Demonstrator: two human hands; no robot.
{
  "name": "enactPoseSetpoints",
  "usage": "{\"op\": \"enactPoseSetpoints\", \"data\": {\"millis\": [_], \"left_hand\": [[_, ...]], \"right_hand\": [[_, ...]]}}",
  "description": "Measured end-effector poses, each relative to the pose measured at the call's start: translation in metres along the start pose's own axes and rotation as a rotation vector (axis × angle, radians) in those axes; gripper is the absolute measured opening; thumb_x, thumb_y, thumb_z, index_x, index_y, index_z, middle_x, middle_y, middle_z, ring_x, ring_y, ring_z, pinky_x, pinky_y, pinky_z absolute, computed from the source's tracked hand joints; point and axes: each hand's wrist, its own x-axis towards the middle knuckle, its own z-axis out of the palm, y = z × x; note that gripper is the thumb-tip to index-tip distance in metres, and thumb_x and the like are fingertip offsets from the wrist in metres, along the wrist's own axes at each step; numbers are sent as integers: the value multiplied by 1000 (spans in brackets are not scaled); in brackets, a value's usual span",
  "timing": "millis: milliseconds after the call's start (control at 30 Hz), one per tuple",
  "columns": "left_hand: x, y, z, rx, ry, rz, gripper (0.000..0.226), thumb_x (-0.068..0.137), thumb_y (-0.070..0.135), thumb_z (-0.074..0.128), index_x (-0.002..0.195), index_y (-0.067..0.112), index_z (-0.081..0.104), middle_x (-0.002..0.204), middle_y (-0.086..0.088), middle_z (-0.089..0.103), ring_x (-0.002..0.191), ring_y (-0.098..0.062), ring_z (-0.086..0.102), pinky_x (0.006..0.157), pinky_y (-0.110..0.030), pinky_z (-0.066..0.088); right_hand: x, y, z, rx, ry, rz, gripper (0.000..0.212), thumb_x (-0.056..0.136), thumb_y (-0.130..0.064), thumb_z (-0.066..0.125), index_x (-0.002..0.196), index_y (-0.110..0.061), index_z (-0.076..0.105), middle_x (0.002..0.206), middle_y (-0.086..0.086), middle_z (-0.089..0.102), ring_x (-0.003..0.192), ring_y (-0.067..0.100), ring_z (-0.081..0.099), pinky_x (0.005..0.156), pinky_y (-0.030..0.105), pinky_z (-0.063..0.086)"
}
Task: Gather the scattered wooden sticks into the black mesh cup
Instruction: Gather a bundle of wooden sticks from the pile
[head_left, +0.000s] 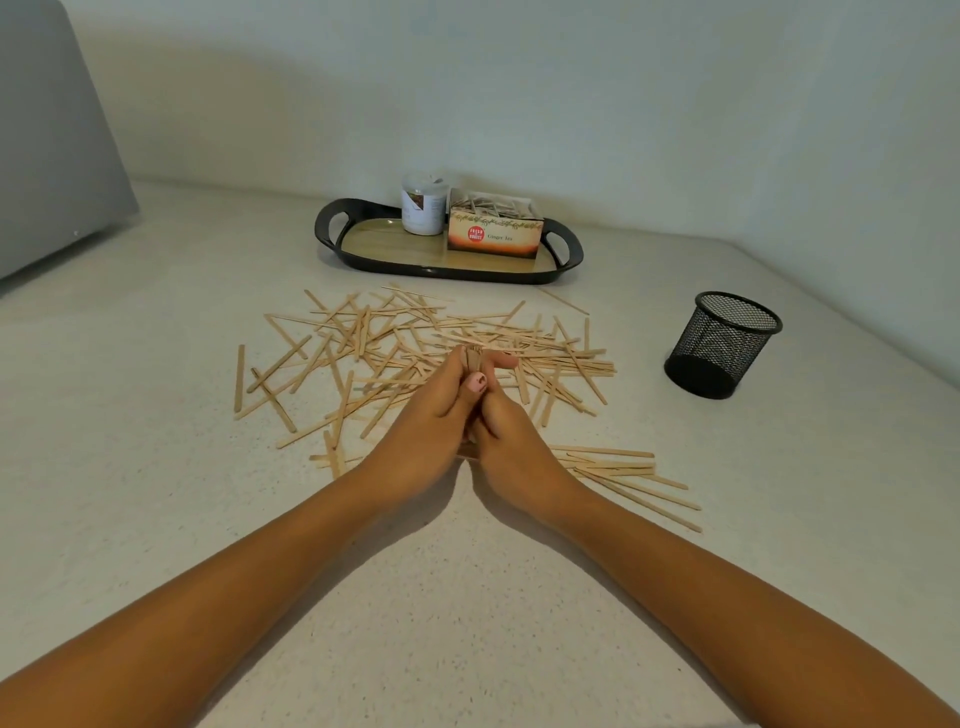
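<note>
Bundle of sticks (474, 358): clasped between left hand (431, 415) and right hand (501, 426), both curled round it, above scattered sticks (363, 343); mesh cup (722, 345) upright, mouth open, away to the right, right hand nearer

Wooden sticks (405, 338): many dozens loose on the surface (467, 597), overlapping, so no exact tally. One small bunch (474, 358) of them between the hands, number unclear. Black mesh cup (722, 345): one. Tray (332, 228): one, carrying one white jar (423, 205) and one tea box (493, 239). Hands: two, left hand (426, 415) and right hand (506, 426).
</note>
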Motion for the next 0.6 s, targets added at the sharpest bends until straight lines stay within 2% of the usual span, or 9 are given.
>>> {"op": "enactPoseSetpoints", "data": {"millis": [67, 100, 167, 233, 300, 333, 433, 533, 600], "left_hand": [[0, 4, -2, -85, 61, 5, 29, 103, 21, 29, 95, 27, 57, 118, 6, 64, 100, -17, 60, 72, -35, 53], [0, 7, -5, -148, 116, -6, 29, 103, 25, 29, 95, 22, 56, 111, 4, 67, 96, -22, 60, 67, -40, 50], [4, 9, -13, -287, 193, -20, 28, 102, 27, 27, 90, 18, 50, 94, 1, 69, 90, -31, 62, 61, -41, 47], [7, 9, -17, -452, 166, -3, 27, 103, 25, 23, 86, 18, 44, 78, 5, 60, 72, -24, 60, 52, -37, 48], [9, 8, -17, -599, 163, -3, 26, 103, 21, 23, 86, 18, 42, 73, 4, 49, 75, -17, 58, 48, -33, 47], [10, 7, -17, -651, 178, -6, 26, 103, 18, 23, 86, 18, 43, 72, 3, 47, 80, -16, 57, 54, -34, 48], [11, 2, -15, -752, 201, 31, 26, 102, 15, 23, 88, 15, 45, 75, 1, 46, 86, -18, 55, 89, -38, 46], [9, -3, -9, -713, 202, 74, 24, 102, 12, 24, 94, 11, 46, 85, -2, 52, 94, -18, 59, 101, -39, 44], [7, -5, -7, -667, 200, 80, 26, 102, 9, 24, 100, 10, 50, 96, -4, 59, 106, -21, 59, 105, -40, 42]], "right_hand": [[-1, -8, 4, 75, 1, -17, 33, 104, -10, 30, 136, -7, 38, 94, 26, 53, 92, 30, 58, 74, 22, 48], [0, -11, 5, 114, -3, -29, 28, 104, -13, 32, 130, -12, 43, 89, 22, 49, 85, 30, 53, 70, 28, 45], [2, -14, 5, 168, 14, -22, 23, 102, -12, 37, 121, -17, 49, 85, 11, 48, 74, 20, 44, 67, 30, 39], [2, -14, 3, 305, 40, 0, 25, 100, -13, 43, 124, -9, 53, 81, 3, 53, 66, 11, 46, 61, 24, 41], [1, -14, 2, 535, 63, 79, 27, 98, -14, 48, 122, -6, 58, 82, 5, 59, 64, 7, 51, 58, 20, 46], [0, -15, 1, 646, 69, 132, 24, 97, -12, 50, 117, -4, 61, 85, 7, 63, 65, 7, 55, 60, 19, 50], [0, -14, -4, 905, 138, 265, 20, 91, -2, 55, 108, 1, 66, 99, 13, 72, 80, 13, 70, 76, 19, 58], [0, -16, -12, 957, 221, 304, 24, 88, 4, 57, 112, 6, 64, 107, 17, 71, 92, 21, 71, 83, 25, 57], [1, -18, -20, 928, 259, 303, 21, 86, 7, 58, 105, 5, 67, 103, 17, 72, 90, 23, 72, 82, 26, 57]]}}
